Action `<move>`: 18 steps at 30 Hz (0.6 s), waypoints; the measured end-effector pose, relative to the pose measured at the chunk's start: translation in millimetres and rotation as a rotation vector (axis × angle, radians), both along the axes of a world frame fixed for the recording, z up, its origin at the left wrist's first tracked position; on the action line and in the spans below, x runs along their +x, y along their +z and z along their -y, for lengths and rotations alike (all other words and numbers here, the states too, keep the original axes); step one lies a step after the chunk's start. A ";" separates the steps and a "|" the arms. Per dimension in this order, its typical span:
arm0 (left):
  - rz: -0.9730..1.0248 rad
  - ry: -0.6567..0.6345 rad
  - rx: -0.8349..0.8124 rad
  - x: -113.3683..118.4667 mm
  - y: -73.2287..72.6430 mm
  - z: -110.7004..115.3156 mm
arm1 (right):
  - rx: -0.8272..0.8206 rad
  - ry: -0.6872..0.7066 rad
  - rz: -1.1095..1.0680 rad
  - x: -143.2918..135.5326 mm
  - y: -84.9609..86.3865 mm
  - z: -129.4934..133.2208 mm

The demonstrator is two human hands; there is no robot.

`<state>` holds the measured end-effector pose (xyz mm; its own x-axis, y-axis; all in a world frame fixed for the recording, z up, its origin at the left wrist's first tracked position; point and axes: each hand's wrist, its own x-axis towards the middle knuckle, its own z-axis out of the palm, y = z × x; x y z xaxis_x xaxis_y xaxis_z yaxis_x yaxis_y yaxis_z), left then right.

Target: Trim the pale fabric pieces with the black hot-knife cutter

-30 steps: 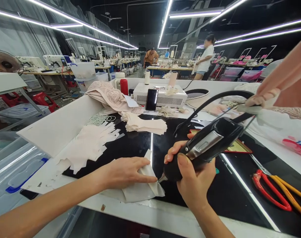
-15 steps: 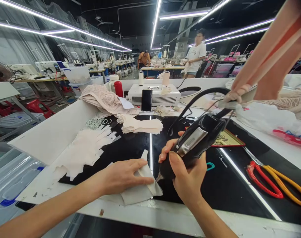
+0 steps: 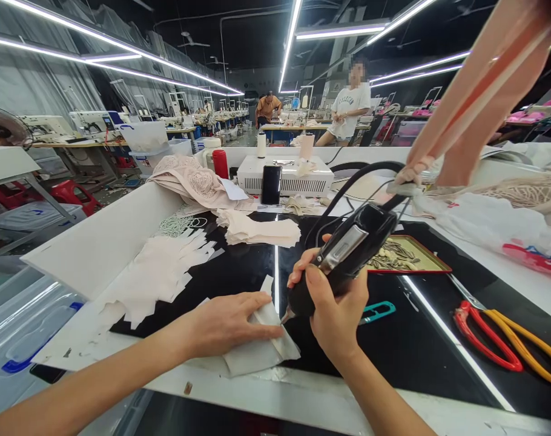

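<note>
My left hand (image 3: 230, 324) lies flat, fingers stretched, on a small stack of pale fabric pieces (image 3: 252, 357) near the table's front edge. In my right hand (image 3: 336, 309) is a black corded power tool (image 3: 343, 254), gripped around its body. Its pointed metal tip (image 3: 288, 315) is at the fabric's right edge, close to my left fingertips; whether it touches is hard to tell. A knotted peach cloth strip (image 3: 466, 103) runs up from the tool's cable end. Beside my right hand lie teal thread snips (image 3: 379, 311).
Red-and-orange-handled scissors (image 3: 488, 333) lie at right, below a tray (image 3: 432, 257) of small pieces. Cut fabric pieces (image 3: 157, 272) are piled at left, another stack (image 3: 257, 227) farther back. Behind stand a phone (image 3: 271, 184) and a white vented box (image 3: 303, 177). Two people are in the background.
My right hand and the tool have shifted slightly left and up, uncovering more of the snips and tray. My left hand keeps its place on the fabric. The background person in white has changed posture.
</note>
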<state>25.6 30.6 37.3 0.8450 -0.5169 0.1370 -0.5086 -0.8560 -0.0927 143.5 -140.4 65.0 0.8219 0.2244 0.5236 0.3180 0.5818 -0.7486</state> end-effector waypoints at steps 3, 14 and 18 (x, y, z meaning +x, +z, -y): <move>-0.006 0.008 -0.010 -0.9 1.2 1.2 | -0.013 -0.013 -0.003 0.3 0.7 -0.9; -0.038 0.038 -0.003 -0.7 5.0 4.7 | 0.010 -0.018 0.027 5.0 -1.6 -10.4; -0.020 0.032 -0.026 -0.9 2.6 3.9 | -0.006 -0.028 0.037 5.8 -1.8 -11.8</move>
<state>24.7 26.8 39.9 0.8638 -0.4859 0.1329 -0.4824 -0.8739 -0.0598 149.3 -128.6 63.2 0.8081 0.2047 0.5524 0.3619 0.5675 -0.7396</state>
